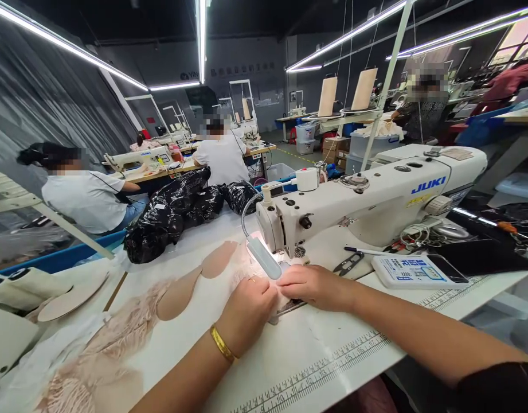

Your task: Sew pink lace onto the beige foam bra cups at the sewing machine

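1. fingers of both hands, left [249, 307] and right [313, 285], are pressed flat and together on pink fabric [246, 269] under the machine [367, 201] needle.
2. fabric should be fed evenly, fingertips kept clear.

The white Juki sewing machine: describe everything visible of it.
The white Juki sewing machine stands upright on the white table, its arm running right to left, blue lettering on its side. Knobs and a thread stand sit on top. A lit gooseneck lamp curves down at its needle end, above the left hand and right hand.
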Demonstrator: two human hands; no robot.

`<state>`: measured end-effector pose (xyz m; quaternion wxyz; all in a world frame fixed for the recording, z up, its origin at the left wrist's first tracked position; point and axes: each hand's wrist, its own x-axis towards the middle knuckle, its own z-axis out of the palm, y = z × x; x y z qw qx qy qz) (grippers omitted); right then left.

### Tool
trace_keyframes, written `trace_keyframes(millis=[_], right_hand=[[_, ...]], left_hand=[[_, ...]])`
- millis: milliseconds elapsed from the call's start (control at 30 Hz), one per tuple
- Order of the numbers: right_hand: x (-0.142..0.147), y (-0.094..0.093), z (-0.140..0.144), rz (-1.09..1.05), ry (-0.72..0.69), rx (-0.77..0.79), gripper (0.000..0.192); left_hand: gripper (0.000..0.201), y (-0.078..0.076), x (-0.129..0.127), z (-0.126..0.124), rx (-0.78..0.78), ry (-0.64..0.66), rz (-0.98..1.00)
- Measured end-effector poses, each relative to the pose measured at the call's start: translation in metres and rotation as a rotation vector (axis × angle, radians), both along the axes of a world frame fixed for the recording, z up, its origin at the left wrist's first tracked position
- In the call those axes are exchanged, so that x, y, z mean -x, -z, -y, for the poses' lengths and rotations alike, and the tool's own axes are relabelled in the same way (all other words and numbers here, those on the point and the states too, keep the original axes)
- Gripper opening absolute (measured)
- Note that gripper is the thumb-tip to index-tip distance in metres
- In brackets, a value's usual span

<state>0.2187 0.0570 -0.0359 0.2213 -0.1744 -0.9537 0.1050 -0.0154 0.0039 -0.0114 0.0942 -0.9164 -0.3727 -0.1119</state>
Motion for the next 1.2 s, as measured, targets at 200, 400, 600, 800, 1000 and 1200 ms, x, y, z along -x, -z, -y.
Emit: trace_keyframes(millis=[200,400,600,800,1000,1200], right_hand=[[-0.007,0.0,0.003,0.054,0.071,-0.125,0.025],[-0.007,-0.005,0.004,0.057,0.109,-0.107,0.025],[-0.007,-0.005,0.005,0.053,0.105,-0.093,0.027],[-0.008,-0.002,0.003,0.046,0.131,-0.114,0.025],[-0.006,-0.002,0.003,0.025,0.156,-0.121,0.029],[-0.005,-0.004,0.004,0.049,0.169,-0.099,0.031]], left_hand=[[0.03,0.005,0.002,0.005,-0.099,0.027,0.114],[0.026,0.008,-0.003,0.004,-0.08,-0.032,0.14],[0.028,0.016,-0.011,-0.002,-0.145,-0.03,0.211],[0.025,0.018,-0.01,-0.001,-0.074,-0.031,0.201],[0.027,0.012,-0.013,0.002,-0.038,-0.047,0.158],[0.026,0.011,-0.014,0.002,-0.031,-0.059,0.174]])
